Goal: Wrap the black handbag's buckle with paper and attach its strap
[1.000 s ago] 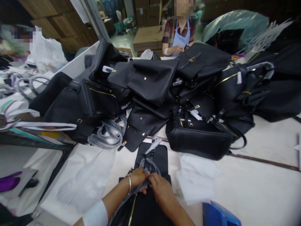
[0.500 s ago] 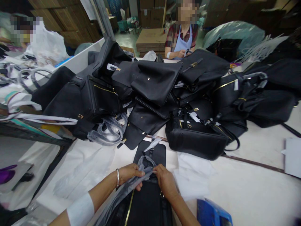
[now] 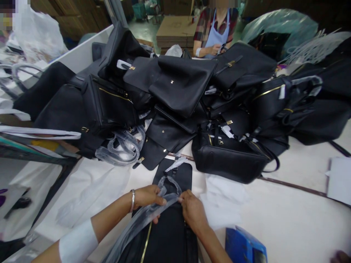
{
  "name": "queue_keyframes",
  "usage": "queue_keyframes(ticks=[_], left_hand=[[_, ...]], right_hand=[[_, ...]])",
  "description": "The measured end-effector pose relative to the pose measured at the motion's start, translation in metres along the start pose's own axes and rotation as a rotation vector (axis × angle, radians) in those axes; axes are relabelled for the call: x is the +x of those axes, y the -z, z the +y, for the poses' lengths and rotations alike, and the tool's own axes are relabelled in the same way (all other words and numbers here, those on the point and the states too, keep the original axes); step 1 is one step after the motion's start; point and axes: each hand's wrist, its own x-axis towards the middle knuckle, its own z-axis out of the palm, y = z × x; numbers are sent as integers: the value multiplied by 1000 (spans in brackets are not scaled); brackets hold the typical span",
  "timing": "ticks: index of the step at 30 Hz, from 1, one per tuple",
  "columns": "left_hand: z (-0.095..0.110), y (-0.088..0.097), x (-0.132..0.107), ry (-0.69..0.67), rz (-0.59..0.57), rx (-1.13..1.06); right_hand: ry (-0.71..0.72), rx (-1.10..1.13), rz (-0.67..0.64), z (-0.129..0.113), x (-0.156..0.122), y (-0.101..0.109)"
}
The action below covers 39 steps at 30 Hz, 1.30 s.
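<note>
A black bag (image 3: 170, 233) with a gold zip lies in front of me, its flap (image 3: 183, 175) spread out away from me. Over it runs a long strip of clear plastic wrap (image 3: 137, 223), part of which loops round the bag's small top handle (image 3: 174, 181). My left hand (image 3: 149, 197) is closed on the wrap, thumb on top. My right hand (image 3: 192, 208) pinches the wrap's end beside the handle; its fingertips are partly hidden. A strip of white wrapping (image 3: 175, 164) sits on the flap's strap.
Black bags (image 3: 183, 84) are heaped across the table's far side. White tissue sheets (image 3: 222, 201) lie on both sides of my bag. A blue box (image 3: 244, 244) stands at the lower right. Across the table, a person in a blue apron (image 3: 218, 33) handles something small.
The view has tipped down and shifted slightly, so the heap appears higher. My hands keep hold of the wrap at the handle, with little movement.
</note>
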Motion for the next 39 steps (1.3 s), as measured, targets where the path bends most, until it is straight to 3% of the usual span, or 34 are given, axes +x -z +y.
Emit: queue_keyframes(ticks=[5, 10, 14, 18, 23, 27, 34, 36, 39], left_hand=[[-2, -3, 1, 31, -45, -113], [-23, -19, 3, -18, 82, -214], [-42, -31, 0, -109, 260, -181], [-49, -35, -1, -178, 304, -148], [-48, -33, 3, -174, 303, -132], [-48, -32, 3, -164, 304, -138], [-47, -28, 5, -159, 275, -145], [-48, -29, 8, -178, 291, -202], [-52, -34, 5, -264, 225, -432]], right_hand=[[34, -187, -36, -2, 3, -9], [89, -321, -35, -3, 7, -16], [128, -233, -82, -2, 11, 7], [175, 43, 44, -20, 24, 28], [207, 265, -139, -43, 49, 11], [212, 396, -206, -41, 61, -2], [209, 432, -290, -36, 75, 1], [244, 423, -315, -36, 78, 1], [351, 395, -339, -33, 73, -2]])
